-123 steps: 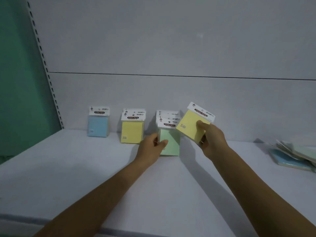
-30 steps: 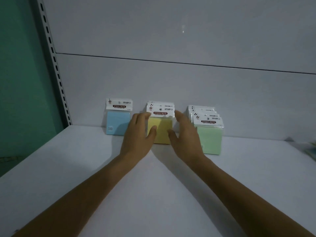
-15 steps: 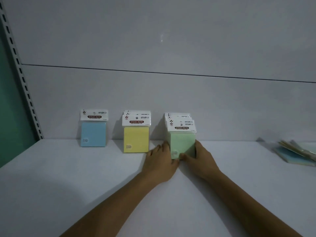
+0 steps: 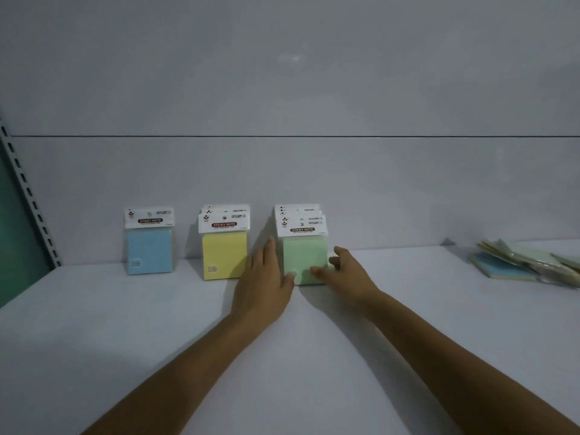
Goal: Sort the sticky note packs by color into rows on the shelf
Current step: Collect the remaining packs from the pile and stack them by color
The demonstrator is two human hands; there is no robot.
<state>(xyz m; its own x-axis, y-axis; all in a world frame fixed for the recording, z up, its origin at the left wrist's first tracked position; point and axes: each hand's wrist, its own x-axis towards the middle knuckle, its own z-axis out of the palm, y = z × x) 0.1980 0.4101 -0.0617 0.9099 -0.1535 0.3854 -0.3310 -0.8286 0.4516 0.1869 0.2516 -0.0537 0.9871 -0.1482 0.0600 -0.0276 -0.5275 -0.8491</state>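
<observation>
Three rows of sticky note packs stand upright against the back wall of the white shelf point(image 4: 125, 324). A blue pack point(image 4: 149, 251) is at the left, yellow packs point(image 4: 224, 259) stand in the middle, and green packs point(image 4: 303, 255) are just right of them. My left hand point(image 4: 263, 282) lies flat against the left side of the front green pack, thumb on its lower corner. My right hand point(image 4: 346, 273) touches the same pack's lower right side with spread fingers. Neither hand lifts it.
A loose pile of unsorted packs point(image 4: 527, 262), blue and green among them, lies flat at the far right of the shelf. A perforated metal upright point(image 4: 28, 196) and a green wall border the left side.
Over the last second both hands shifted from the yellow row to the green row. The yellow pack held four seconds ago now stands in the yellow row.
</observation>
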